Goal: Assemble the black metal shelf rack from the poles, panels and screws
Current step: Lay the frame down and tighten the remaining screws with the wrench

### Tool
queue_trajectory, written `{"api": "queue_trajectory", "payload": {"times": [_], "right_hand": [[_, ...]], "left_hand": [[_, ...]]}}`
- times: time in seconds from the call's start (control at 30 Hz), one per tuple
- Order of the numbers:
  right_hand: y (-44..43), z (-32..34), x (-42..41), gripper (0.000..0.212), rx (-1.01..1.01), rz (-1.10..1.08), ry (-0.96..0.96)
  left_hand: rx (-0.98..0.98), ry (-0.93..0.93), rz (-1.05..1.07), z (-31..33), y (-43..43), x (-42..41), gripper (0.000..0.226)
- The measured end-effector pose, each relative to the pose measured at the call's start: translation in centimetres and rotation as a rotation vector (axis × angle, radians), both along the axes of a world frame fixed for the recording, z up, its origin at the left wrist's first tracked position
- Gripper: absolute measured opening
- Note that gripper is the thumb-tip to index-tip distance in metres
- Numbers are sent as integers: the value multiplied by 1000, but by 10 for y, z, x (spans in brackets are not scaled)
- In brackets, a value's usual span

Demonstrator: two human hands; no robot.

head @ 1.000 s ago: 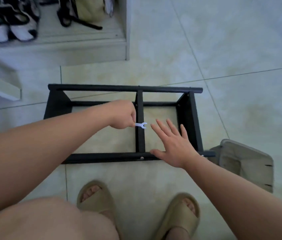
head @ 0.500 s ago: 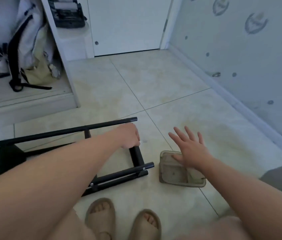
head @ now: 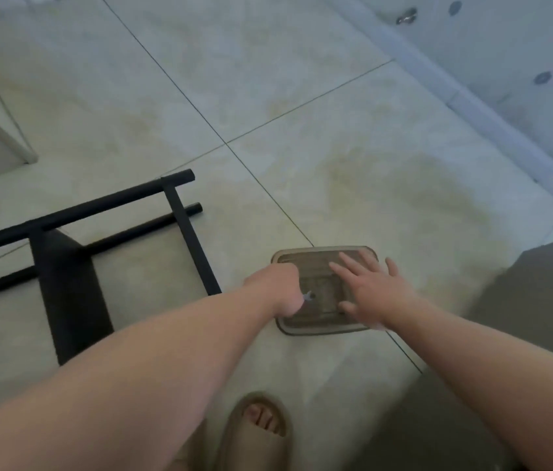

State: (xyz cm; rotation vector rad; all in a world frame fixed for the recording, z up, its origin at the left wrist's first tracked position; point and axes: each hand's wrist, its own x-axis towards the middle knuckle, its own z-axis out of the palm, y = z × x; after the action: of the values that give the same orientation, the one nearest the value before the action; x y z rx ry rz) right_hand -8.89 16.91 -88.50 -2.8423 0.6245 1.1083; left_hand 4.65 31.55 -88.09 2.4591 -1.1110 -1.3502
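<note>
The black metal shelf rack [head: 64, 283] lies on its side on the tiled floor at the left, its poles and panels joined. A shallow brownish tray [head: 319, 294] sits on the floor to the rack's right. My left hand [head: 278, 290] is curled in a fist around a small silver wrench [head: 308, 296], whose tip sticks out over the tray. My right hand [head: 370, 294] hovers over the tray's right half with fingers spread and straight, holding nothing. What lies in the tray is blurred.
A white wall with a skirting board [head: 472, 107] runs along the right. A dark grey object [head: 540, 294] stands at the right edge. A white cabinet corner [head: 3, 137] is at the left. My sandalled foot [head: 258, 433] is at the bottom.
Both hands left the rack and moved right to the tray. The left hand still grips the wrench, now over the tray. The view swung right and down.
</note>
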Motion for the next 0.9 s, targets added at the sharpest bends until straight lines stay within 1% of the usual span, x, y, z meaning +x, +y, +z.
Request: {"api": "queue_trajectory", "payload": {"times": [0.13,0.23,0.33,0.47,0.53,0.63,0.73,0.9], "right_hand": [[-3,-26,-2,78,29,14,47],[-2,-32,-5,77,68,2,71],[2,-22,-2,71,97,30,55],[12,13,17,58,112,9,2],[23,33,29,55,122,-7,-35],[46,65,46,53,124,-14,-100],[74,96,62,50,156,-21,-165],[118,135,87,50,167,30,-214]], "left_hand": [[-20,44,82,-27,-12,-10,21],[-27,51,56,-30,-11,-9,23],[-66,-5,10,-15,-2,-1,19],[-94,-107,19,18,27,19,16],[-73,-147,39,38,47,34,19],[-65,-217,81,73,82,54,21],[-58,-245,145,103,128,62,22],[32,-273,186,135,209,66,26]]}}
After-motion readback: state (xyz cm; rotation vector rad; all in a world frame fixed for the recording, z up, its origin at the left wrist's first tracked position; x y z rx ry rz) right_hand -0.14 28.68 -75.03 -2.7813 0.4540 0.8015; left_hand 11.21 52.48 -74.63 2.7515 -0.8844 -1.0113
